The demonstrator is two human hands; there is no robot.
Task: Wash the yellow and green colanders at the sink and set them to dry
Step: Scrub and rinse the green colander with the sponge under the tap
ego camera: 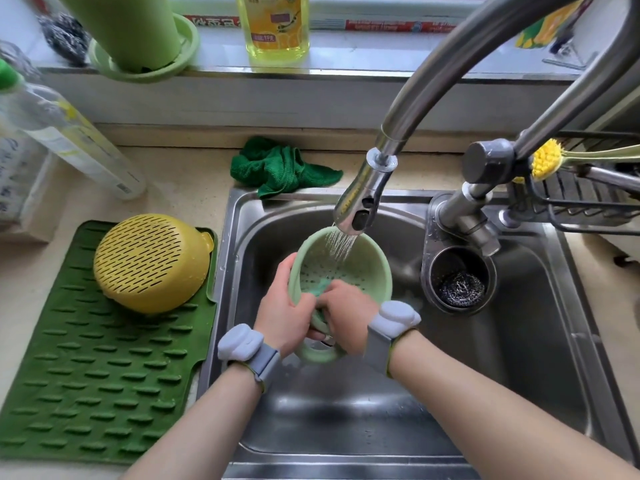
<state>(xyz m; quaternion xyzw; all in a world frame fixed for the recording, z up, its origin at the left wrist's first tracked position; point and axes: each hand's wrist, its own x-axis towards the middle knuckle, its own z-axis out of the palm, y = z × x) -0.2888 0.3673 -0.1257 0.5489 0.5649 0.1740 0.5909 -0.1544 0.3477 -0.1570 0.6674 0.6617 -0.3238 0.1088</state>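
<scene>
The green colander (360,268) is held over the steel sink (519,358), tilted with its inside facing me. Water from the tap head (360,202) runs into it. My left hand (284,313) grips the colander's left rim and side. My right hand (343,313) holds a teal sponge (320,285) pressed against the colander's inner wall. The yellow colander (152,263) lies upside down on the green ribbed drying mat (104,393) left of the sink.
A crumpled green cloth (282,169) lies at the sink's back edge. Steel wool sits in a round cup (459,282) in the sink's right part. A soap bottle (277,26) and green holder (138,39) stand on the sill. A yellow brush (547,161) rests on the right rack.
</scene>
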